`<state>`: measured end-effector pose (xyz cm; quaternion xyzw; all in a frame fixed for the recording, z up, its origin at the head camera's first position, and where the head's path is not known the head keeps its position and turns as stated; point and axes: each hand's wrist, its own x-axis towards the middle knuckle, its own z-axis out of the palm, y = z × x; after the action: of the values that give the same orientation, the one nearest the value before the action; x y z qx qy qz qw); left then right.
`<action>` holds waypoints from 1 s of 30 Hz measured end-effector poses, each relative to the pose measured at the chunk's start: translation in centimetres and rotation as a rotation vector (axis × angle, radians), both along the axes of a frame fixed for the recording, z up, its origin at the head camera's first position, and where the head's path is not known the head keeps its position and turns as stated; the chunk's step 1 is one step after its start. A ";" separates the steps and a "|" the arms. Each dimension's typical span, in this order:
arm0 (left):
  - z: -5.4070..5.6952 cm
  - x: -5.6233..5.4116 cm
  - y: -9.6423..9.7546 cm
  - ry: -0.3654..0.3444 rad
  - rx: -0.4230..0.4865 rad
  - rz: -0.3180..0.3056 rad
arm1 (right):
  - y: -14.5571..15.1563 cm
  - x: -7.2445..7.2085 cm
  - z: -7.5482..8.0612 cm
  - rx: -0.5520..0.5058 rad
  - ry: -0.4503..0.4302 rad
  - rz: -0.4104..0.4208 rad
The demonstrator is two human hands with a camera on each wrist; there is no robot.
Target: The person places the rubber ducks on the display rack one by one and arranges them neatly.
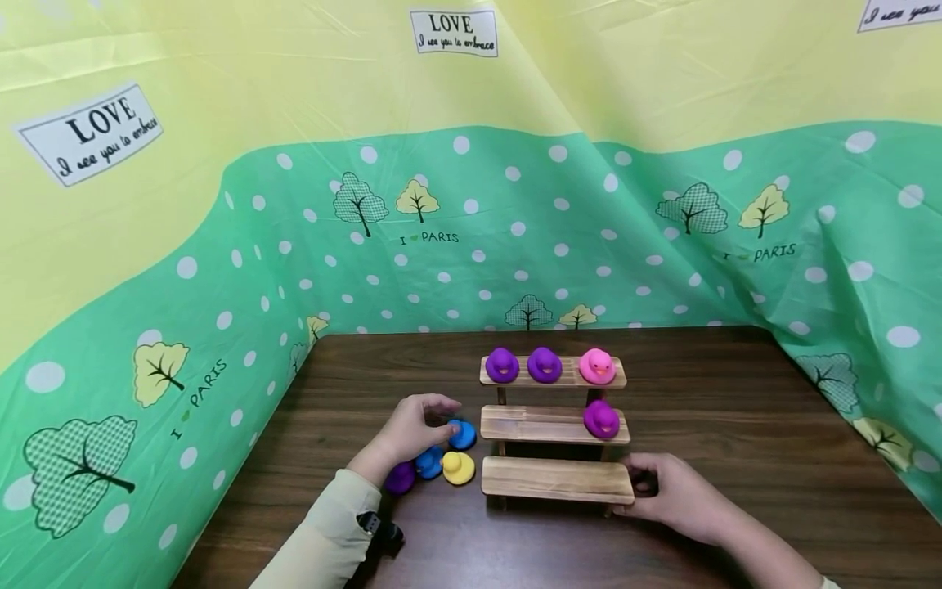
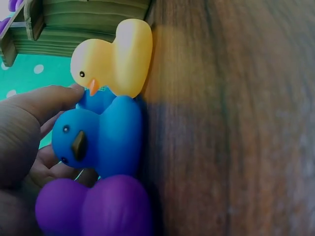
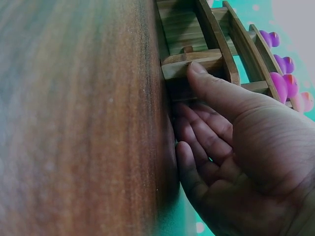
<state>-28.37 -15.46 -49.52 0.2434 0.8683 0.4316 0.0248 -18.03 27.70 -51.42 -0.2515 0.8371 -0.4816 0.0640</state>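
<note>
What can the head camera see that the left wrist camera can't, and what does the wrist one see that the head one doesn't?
Only the head view shows the right hand, touching the end of the wooden stand, and the LOVE signs on the cloth.

Only the left wrist view clearly shows the dark beak and eyes of the near blue duck.

Both show the left hand, yellow duck, both blue ducks, the purple duck beside them, and at least part of the stand.
</note>
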 end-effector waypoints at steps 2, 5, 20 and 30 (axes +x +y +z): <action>0.1 0.1 0.1 -0.006 -0.026 -0.011 | 0.0 0.0 0.0 0.004 -0.004 -0.005; 0.2 0.3 0.1 0.002 -0.065 -0.034 | 0.0 -0.1 0.0 0.015 -0.011 -0.014; -0.1 0.4 -0.1 0.002 -0.069 0.010 | 0.0 -0.1 0.0 0.026 -0.014 -0.021; -0.3 0.8 0.2 0.028 -0.074 0.074 | 0.0 0.0 -0.1 0.022 0.012 -0.016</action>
<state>-27.61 -15.22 -49.86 0.2159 0.8924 0.3961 0.0057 -18.05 27.72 -51.53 -0.2470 0.8447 -0.4714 0.0576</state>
